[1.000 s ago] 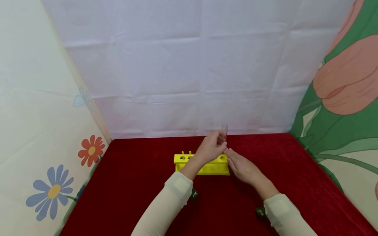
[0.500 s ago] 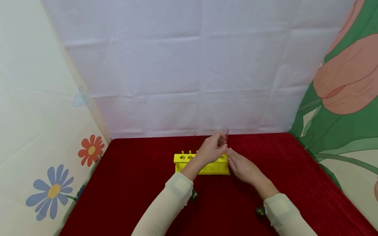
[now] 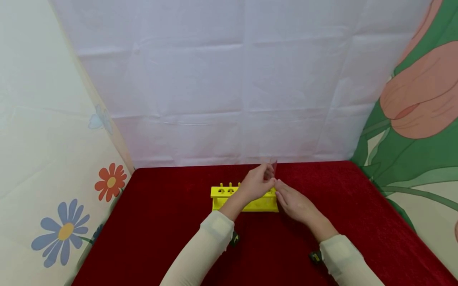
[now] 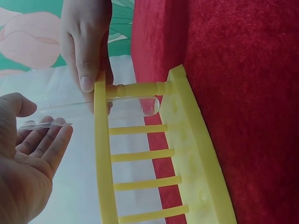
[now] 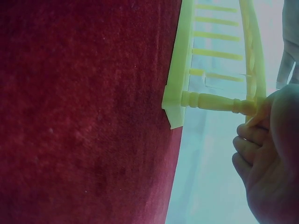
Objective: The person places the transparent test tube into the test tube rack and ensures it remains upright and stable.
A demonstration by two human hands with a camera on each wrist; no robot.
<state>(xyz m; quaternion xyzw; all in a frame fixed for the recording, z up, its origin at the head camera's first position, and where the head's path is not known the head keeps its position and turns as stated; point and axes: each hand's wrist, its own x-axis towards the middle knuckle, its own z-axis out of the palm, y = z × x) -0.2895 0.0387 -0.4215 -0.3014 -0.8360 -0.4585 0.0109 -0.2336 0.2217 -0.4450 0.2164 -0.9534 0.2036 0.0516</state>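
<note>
A yellow test tube rack (image 3: 257,204) stands upright on the table. My left hand (image 3: 255,182) is over its right part, thumb and fingers about the upper end of a clear test tube (image 4: 128,106). That tube passes through the top plate at the rack's right end, its rounded tip between top plate and base in the left wrist view. Another clear glassy edge (image 4: 44,125) shows along my left fingers. My right hand (image 3: 297,204) grips the rack's right end at the top plate, fingers bent close by the turned end post (image 5: 215,102) in the right wrist view.
Dark red cloth (image 3: 171,226) covers the table. Behind it hangs a creased white sheet (image 3: 200,79), with flower-printed panels on both sides. Thin yellow pegs (image 4: 142,155) stand in a row along the rack. Each wrist wears a small black device (image 3: 315,257).
The test tube has sunk lower, with less of it showing above my left hand. The left hand has dipped slightly; the right hand and rack have stayed in place.
</note>
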